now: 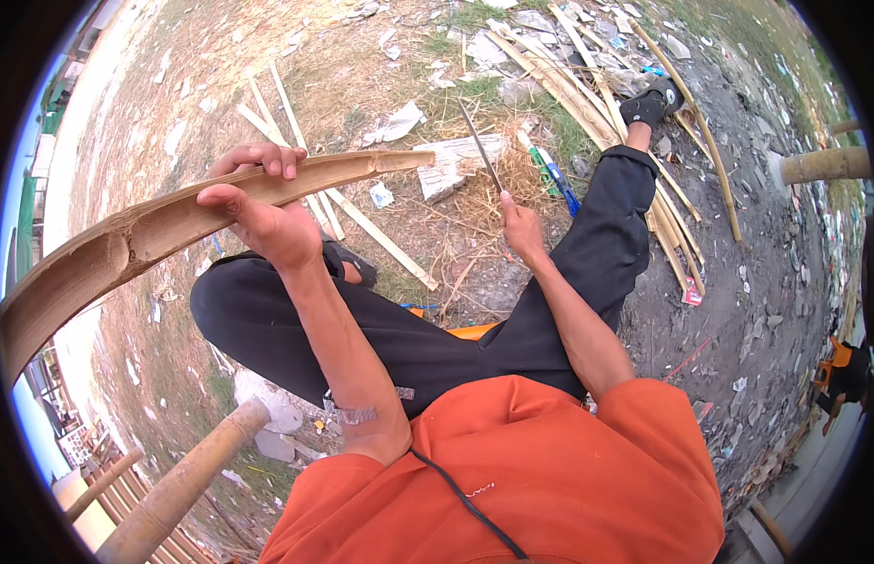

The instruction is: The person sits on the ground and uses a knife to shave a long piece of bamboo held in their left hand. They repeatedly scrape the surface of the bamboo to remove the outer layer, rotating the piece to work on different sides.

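My left hand (pixel 284 230) grips a long split half of bamboo (pixel 169 224), fingers over the far edge and thumb along the near edge. Its hollow inner face, with a node ridge, is turned toward me. The wide end runs out of view at the left; the narrow end hangs over or touches a pale block (pixel 443 176) on the ground, I cannot tell which. In my right hand (pixel 523 230) is the handle of a knife (pixel 478 143), its long dark blade pointing up and away, apart from the bamboo. Wood shavings (pixel 521 193) lie beside the block.
Thin bamboo strips (pixel 380 237) lie beyond my left knee. More long strips (pixel 587 103) are heaped by my right foot (pixel 653 103). Green and blue-handled tools (pixel 556 179) rest near my right knee. Bamboo posts stand at lower left (pixel 197 479) and right (pixel 825 164). Litter covers the ground.
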{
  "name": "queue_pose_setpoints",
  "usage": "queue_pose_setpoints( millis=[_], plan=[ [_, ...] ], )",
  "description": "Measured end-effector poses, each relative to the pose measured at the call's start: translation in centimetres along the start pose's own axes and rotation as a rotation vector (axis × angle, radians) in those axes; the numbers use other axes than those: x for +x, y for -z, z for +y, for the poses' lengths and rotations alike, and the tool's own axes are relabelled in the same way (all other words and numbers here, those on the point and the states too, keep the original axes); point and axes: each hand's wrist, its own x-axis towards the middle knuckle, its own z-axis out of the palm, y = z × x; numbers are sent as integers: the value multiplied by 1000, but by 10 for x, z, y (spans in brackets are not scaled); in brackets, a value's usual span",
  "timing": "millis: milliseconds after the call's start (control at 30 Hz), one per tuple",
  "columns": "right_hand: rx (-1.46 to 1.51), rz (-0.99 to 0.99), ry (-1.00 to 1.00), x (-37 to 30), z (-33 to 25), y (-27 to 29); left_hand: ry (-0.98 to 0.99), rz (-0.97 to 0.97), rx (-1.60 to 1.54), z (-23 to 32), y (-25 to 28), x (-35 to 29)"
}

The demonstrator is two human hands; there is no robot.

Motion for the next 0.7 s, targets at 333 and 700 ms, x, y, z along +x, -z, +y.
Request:
queue_pose_setpoints(
  millis=[333, 700],
  plan=[
    [252, -65, 257, -31, -41, -7, 60, -84, 3, 4, -25, -5],
    [-120, -72, 26, -12, -17, -19, -21, -101, 94, 1, -27, -8]
  ],
)
